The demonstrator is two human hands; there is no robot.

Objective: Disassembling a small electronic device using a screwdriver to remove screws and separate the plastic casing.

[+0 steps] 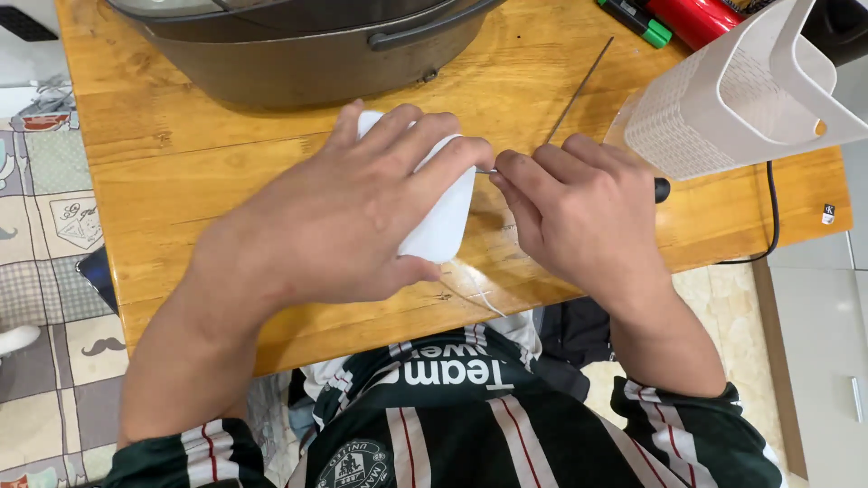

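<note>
Nearest the camera, a striped dark jersey (470,425) fills the bottom edge. Above it the left hand (362,217) wraps a white smooth object (443,217) on the wooden counter (181,163), while the right hand (579,212) pinches what seems a thin black-handled tool (662,189) against its edge. A white perforated basket (723,99) stands just right, a dark pot (307,45) behind.

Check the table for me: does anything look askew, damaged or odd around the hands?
Mostly tidy. Two oddities: the white perforated basket lies tipped on its side at the right edge of the wooden table, and a thin metal rod lies loose, diagonal behind the right hand.
</note>
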